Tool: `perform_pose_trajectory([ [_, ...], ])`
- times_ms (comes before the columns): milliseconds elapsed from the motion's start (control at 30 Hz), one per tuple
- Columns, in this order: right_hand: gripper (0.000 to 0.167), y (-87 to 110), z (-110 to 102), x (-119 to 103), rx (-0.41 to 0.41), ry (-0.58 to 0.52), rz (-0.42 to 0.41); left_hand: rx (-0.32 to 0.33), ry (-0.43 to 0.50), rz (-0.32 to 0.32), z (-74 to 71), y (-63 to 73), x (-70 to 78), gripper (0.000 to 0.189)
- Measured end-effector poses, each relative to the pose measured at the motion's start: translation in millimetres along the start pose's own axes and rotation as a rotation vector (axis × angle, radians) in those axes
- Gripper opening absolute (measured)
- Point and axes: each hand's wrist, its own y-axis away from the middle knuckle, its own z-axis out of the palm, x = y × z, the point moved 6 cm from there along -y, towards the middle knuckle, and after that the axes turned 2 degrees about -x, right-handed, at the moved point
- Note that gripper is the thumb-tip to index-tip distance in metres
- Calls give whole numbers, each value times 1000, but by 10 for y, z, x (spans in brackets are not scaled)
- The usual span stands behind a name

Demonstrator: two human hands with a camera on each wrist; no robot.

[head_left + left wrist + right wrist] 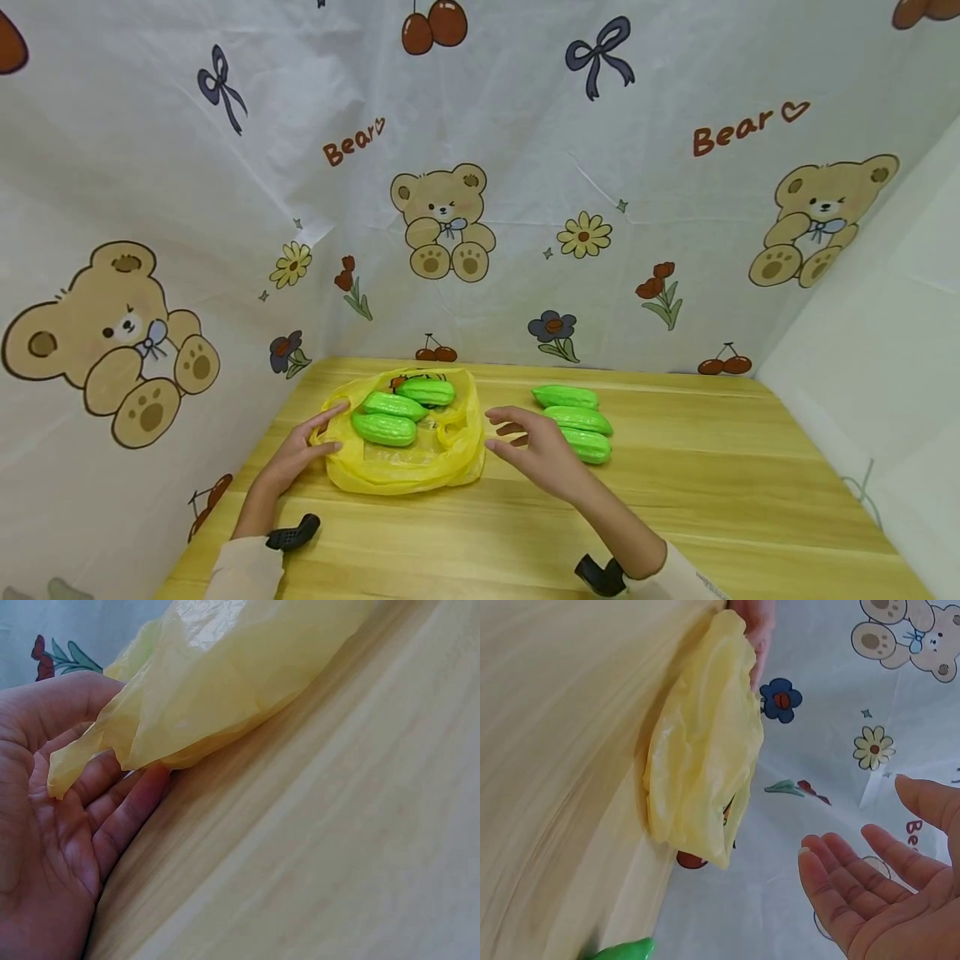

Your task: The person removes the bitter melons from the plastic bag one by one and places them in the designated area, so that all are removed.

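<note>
A yellow plastic bag (405,479) lies on the table with its mouth spread upward. Three bright green toy bitter melons (385,429) are inside it. At the bag's left side, my left hand (294,454) holds the rim, thumb and index finger over the opening; in the left wrist view, the bag's loose edge (71,765) passes between its fingers. Just right of the bag, my right hand (542,454) hovers with fingers spread and nothing in them. Three more green bitter melons (577,419) lie side by side beyond it, the nearest one partly covered by that hand.
The wooden table (720,467) meets a pale cloth backdrop (517,317) printed with bears and flowers at its back and left. A white panel (862,333) borders the right side, with a thin cord (870,492) near the table's edge.
</note>
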Motion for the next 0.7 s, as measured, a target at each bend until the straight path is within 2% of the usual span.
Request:
perform_pose_trajectory([
  [333,40,-237,226,-121,-89,2,-35,2,-11,-12,-9,12,-16,65],
  [700,38,-472,429,-100,-142,-54,-27,11,-6,-17,-14,-4,-27,64],
])
